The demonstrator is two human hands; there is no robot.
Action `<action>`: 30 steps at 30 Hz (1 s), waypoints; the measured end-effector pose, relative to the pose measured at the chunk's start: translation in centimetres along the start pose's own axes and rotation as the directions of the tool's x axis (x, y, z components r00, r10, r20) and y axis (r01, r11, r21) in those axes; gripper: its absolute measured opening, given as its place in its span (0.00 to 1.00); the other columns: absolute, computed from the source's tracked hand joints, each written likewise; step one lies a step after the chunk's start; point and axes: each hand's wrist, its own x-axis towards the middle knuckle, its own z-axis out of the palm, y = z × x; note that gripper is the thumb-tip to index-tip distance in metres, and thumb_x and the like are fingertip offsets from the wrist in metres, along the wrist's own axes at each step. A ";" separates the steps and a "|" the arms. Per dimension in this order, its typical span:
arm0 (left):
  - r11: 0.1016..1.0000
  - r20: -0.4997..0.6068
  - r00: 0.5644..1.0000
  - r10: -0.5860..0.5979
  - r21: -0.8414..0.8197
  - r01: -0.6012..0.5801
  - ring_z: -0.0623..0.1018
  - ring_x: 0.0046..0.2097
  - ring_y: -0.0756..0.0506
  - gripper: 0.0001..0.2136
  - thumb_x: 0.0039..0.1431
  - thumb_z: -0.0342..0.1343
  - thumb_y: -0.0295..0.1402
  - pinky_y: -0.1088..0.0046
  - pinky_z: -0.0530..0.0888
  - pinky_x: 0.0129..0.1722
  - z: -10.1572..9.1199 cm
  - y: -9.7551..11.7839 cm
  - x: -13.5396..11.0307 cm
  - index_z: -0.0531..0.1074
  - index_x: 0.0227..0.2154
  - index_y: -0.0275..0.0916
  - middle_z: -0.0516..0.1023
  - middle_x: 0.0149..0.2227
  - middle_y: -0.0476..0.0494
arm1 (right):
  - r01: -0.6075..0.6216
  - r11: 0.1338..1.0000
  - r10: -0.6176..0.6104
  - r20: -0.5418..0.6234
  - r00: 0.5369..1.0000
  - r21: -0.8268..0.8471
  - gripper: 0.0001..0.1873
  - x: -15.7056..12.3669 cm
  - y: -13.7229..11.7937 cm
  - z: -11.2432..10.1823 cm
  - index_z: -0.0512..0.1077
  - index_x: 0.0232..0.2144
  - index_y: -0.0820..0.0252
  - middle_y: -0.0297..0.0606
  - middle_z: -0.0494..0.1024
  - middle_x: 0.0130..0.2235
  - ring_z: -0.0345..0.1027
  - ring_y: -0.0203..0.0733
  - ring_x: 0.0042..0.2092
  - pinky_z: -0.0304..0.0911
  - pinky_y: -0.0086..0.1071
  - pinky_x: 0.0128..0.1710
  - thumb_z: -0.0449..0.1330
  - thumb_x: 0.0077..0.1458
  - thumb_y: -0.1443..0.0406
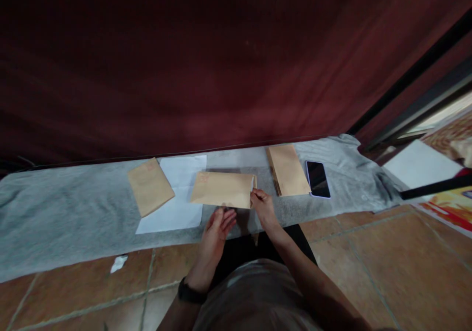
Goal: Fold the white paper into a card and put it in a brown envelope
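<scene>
A brown envelope (222, 189) lies flat on the grey cloth (66, 213), with a white sheet edge showing at its right end. My right hand (262, 206) pinches that right end, fingers closed on it. My left hand (217, 226) rests at the envelope's near edge, fingers stretched out and touching it. A dark band sits on my left wrist.
Another brown envelope (150, 186) lies on white paper (177, 198) to the left. A stack of brown envelopes (288, 169) and a dark phone (317, 179) lie to the right. A crumpled white scrap (118, 263) sits on the tiled floor. A dark red curtain hangs behind.
</scene>
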 end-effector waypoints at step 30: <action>0.984 -0.061 0.996 -0.060 -0.171 0.049 0.77 0.25 0.51 0.12 0.52 0.68 0.26 0.74 0.73 0.30 4.7 1.2 3.7 0.68 0.25 0.39 0.76 0.24 0.52 | 0.068 0.979 -0.076 -0.030 0.997 -0.193 0.08 -1.2 -1.3 -1.4 0.71 0.36 0.55 0.33 0.79 0.31 0.72 0.38 0.32 0.68 0.30 0.34 0.55 0.57 0.60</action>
